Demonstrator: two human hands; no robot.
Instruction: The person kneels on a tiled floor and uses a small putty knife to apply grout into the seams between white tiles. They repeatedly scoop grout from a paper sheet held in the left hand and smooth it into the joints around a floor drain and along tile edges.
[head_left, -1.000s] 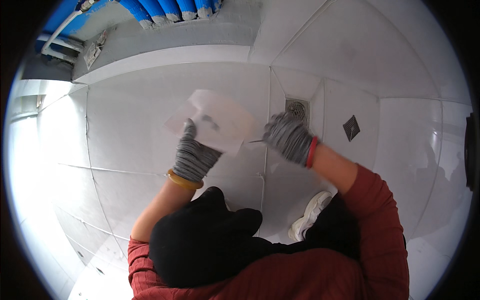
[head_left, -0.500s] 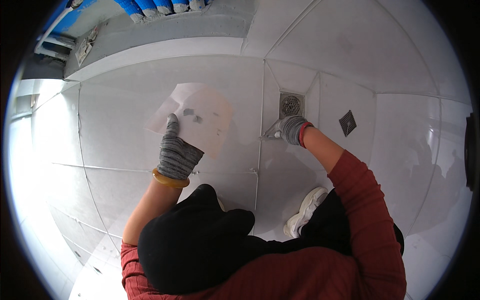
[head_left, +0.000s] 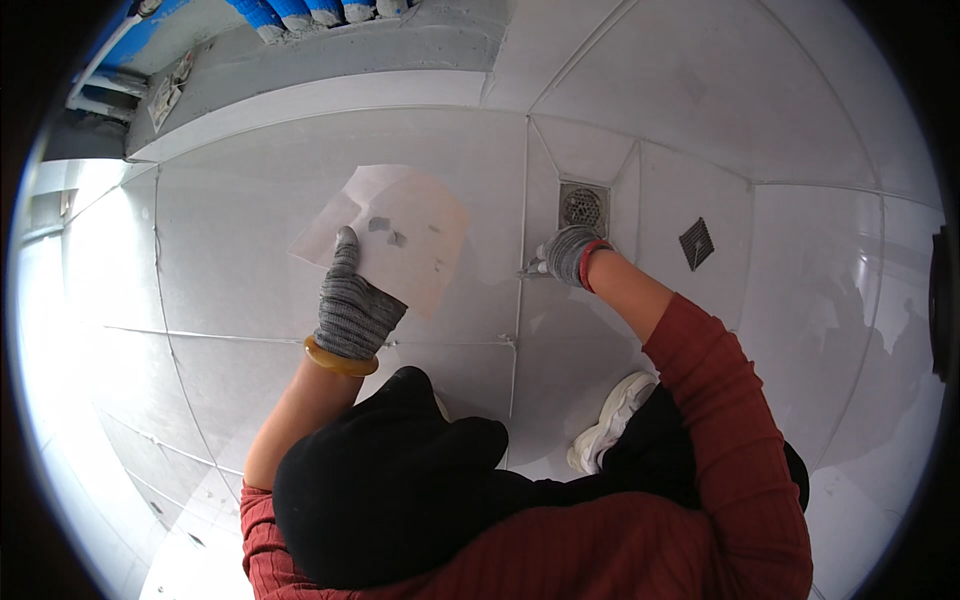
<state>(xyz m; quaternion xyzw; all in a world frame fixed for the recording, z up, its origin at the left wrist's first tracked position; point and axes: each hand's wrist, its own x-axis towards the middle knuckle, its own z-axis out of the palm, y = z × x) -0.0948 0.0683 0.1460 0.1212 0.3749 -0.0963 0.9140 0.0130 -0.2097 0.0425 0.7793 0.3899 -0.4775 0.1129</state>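
Knit-gloved in grey, my left hand (head_left: 355,305) grips a thin pinkish-white sheet (head_left: 410,200) by its near edge, thumb on top and fingers hidden underneath. A few dabs of grey paste lie on the sheet. My right hand (head_left: 568,255), in a matching glove, is closed around a small tool whose pale tip (head_left: 536,266) shows at the fingers' left; the rest of it is covered. That tip is at the joint between floor tiles, just below and left of a square floor drain (head_left: 583,207).
A dark diamond-lying drain cover (head_left: 697,244) rests on the tile to the right. Blue pipes (head_left: 290,15) stand behind a grey ledge (head_left: 330,65) at the far left. My white shoe (head_left: 612,422) is on the floor near the right knee.
My right hand has slid slightly left and up, from below the drain toward the tile joint. My left hand and the sheet have barely moved.
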